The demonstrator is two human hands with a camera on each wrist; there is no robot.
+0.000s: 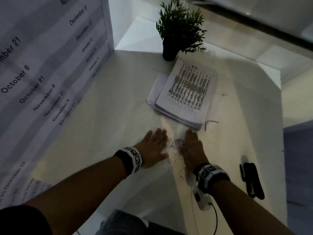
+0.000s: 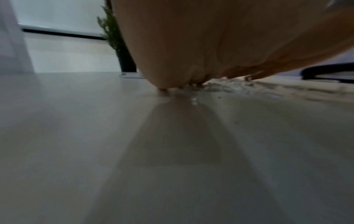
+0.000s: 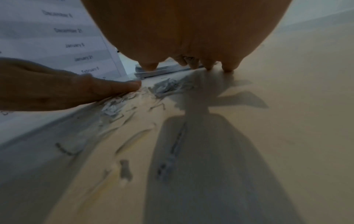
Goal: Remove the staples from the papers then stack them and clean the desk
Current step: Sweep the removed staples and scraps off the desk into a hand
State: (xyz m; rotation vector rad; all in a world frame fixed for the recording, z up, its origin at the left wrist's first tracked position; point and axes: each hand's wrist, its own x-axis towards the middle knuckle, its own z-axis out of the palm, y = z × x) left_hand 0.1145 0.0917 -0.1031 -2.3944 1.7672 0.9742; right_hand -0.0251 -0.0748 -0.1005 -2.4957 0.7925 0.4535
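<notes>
A stack of printed papers [image 1: 183, 97] lies on the white desk [image 1: 105, 119] beyond both hands. A small heap of pulled staples and paper scraps [image 1: 174, 145] sits between my hands. My left hand [image 1: 153, 146] lies flat on the desk to the left of the heap, fingers straight. My right hand [image 1: 193, 148] lies flat to the right of it. In the right wrist view the heap of staples and scraps [image 3: 164, 89] lies ahead of the right fingertips [image 3: 227, 69], with the left hand [image 3: 76, 91] alongside. More loose staples [image 1: 179, 172] trail toward me.
A black staple remover [image 1: 252, 180] lies at the right near the desk edge. A potted plant [image 1: 177, 29] stands behind the papers. A large calendar sheet [image 1: 42, 65] stands along the left. A white cabled device [image 1: 201, 200] hangs below my right wrist.
</notes>
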